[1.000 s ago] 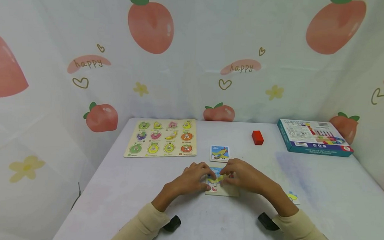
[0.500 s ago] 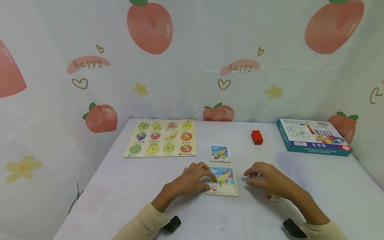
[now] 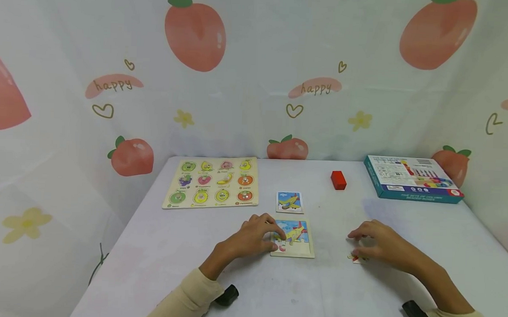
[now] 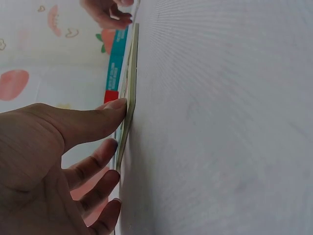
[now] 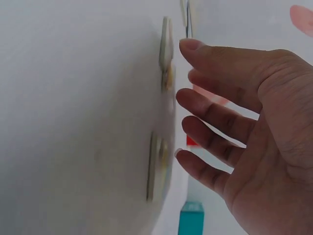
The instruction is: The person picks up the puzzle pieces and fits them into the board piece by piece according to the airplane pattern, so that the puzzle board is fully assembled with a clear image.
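My left hand (image 3: 255, 235) rests at the left side of a small wooden jigsaw board (image 3: 299, 248) bearing a partly assembled yellow airplane. Its thumb touches the board's near edge in the left wrist view, fingers loosely bent. To the right, my right hand (image 3: 381, 242) hovers with thumb and fingers spread over a loose jigsaw piece (image 3: 358, 260) marked in red and yellow. The right wrist view shows a gap between its fingertips and two pieces on the table, a farther one (image 5: 167, 44) and a nearer one (image 5: 155, 169). Nothing is between those fingers.
Just behind the board lies an airplane picture card (image 3: 289, 201). A fruit puzzle board (image 3: 255, 186) lies back left, a red block (image 3: 338, 180) back right, and a teal-edged box (image 3: 413, 179) at the far right corner. A printed curtain (image 3: 239, 106) hangs behind the table.
My right hand has left the jigsaw board and moved right, ending above the loose piece. The left hand has stayed on the board.
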A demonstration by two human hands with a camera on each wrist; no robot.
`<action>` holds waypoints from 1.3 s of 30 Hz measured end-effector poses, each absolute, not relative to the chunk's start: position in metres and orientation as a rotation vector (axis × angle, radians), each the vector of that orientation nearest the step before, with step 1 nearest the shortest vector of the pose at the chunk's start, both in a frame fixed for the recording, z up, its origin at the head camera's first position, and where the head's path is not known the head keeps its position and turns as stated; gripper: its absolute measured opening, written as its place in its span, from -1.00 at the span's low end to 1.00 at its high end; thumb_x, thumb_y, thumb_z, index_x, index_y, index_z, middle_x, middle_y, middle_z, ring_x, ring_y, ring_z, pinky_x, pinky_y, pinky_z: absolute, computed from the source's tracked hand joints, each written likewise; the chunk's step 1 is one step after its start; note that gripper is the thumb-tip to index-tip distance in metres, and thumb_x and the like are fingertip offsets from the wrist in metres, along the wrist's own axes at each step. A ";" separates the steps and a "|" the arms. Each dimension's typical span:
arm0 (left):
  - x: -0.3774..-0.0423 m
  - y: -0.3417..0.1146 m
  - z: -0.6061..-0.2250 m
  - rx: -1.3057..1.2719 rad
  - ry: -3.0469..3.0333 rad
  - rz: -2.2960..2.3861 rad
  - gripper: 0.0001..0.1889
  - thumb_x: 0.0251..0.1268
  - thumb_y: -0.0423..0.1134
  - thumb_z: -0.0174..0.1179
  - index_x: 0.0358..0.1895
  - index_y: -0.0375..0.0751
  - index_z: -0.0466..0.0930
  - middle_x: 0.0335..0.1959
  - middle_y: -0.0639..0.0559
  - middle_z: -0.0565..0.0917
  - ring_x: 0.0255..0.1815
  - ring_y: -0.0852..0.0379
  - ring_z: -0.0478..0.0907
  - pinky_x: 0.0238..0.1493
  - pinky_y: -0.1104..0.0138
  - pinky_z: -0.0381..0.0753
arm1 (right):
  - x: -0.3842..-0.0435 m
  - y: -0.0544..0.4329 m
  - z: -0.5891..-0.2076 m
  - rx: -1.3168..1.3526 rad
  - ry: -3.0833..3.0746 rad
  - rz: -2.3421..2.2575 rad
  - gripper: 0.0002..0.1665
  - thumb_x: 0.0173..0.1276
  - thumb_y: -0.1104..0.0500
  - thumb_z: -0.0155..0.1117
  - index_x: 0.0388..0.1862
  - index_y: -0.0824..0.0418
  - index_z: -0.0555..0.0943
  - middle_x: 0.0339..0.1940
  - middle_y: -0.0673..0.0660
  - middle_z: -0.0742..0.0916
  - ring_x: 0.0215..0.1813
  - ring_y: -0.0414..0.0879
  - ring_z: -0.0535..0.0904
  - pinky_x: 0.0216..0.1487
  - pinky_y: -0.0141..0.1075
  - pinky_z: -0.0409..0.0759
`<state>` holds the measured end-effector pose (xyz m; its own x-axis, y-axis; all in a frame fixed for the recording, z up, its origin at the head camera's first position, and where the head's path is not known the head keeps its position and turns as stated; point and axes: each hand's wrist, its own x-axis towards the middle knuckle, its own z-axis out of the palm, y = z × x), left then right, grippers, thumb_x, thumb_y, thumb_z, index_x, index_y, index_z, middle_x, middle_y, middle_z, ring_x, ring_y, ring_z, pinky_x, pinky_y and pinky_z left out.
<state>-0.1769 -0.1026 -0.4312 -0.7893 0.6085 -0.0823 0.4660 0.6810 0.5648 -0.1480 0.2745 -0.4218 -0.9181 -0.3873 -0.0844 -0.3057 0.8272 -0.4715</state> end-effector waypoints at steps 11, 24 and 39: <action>-0.177 -0.102 -0.430 0.852 2.629 0.780 -0.75 0.41 -0.16 0.43 0.09 0.20 0.80 0.27 0.02 0.54 0.24 0.02 0.37 0.16 0.08 0.34 | -0.138 0.297 -0.425 -0.521 2.847 -0.629 -0.57 0.22 -0.17 0.60 -0.02 0.02 0.83 -0.08 -0.12 0.75 0.07 -0.06 0.53 -0.03 -0.20 0.61; -0.179 -0.103 -0.431 0.849 2.621 0.786 -0.74 0.42 -0.15 0.43 0.11 0.21 0.79 0.27 0.04 0.53 0.25 0.04 0.36 0.16 0.10 0.34 | -0.133 0.304 -0.424 -0.518 2.829 -0.638 -0.78 0.25 -0.10 0.60 -0.16 -0.11 0.85 -0.16 -0.20 0.71 0.03 -0.12 0.50 -0.05 -0.29 0.57; -0.178 -0.103 -0.433 0.856 2.625 0.774 -0.74 0.43 -0.14 0.41 0.12 0.22 0.79 0.29 0.05 0.52 0.25 0.05 0.35 0.21 0.07 0.34 | -0.130 0.298 -0.426 -0.570 2.831 -0.627 -0.80 0.26 -0.14 0.59 -0.16 -0.17 0.85 -0.19 -0.28 0.69 -0.01 -0.20 0.51 -0.02 -0.27 0.61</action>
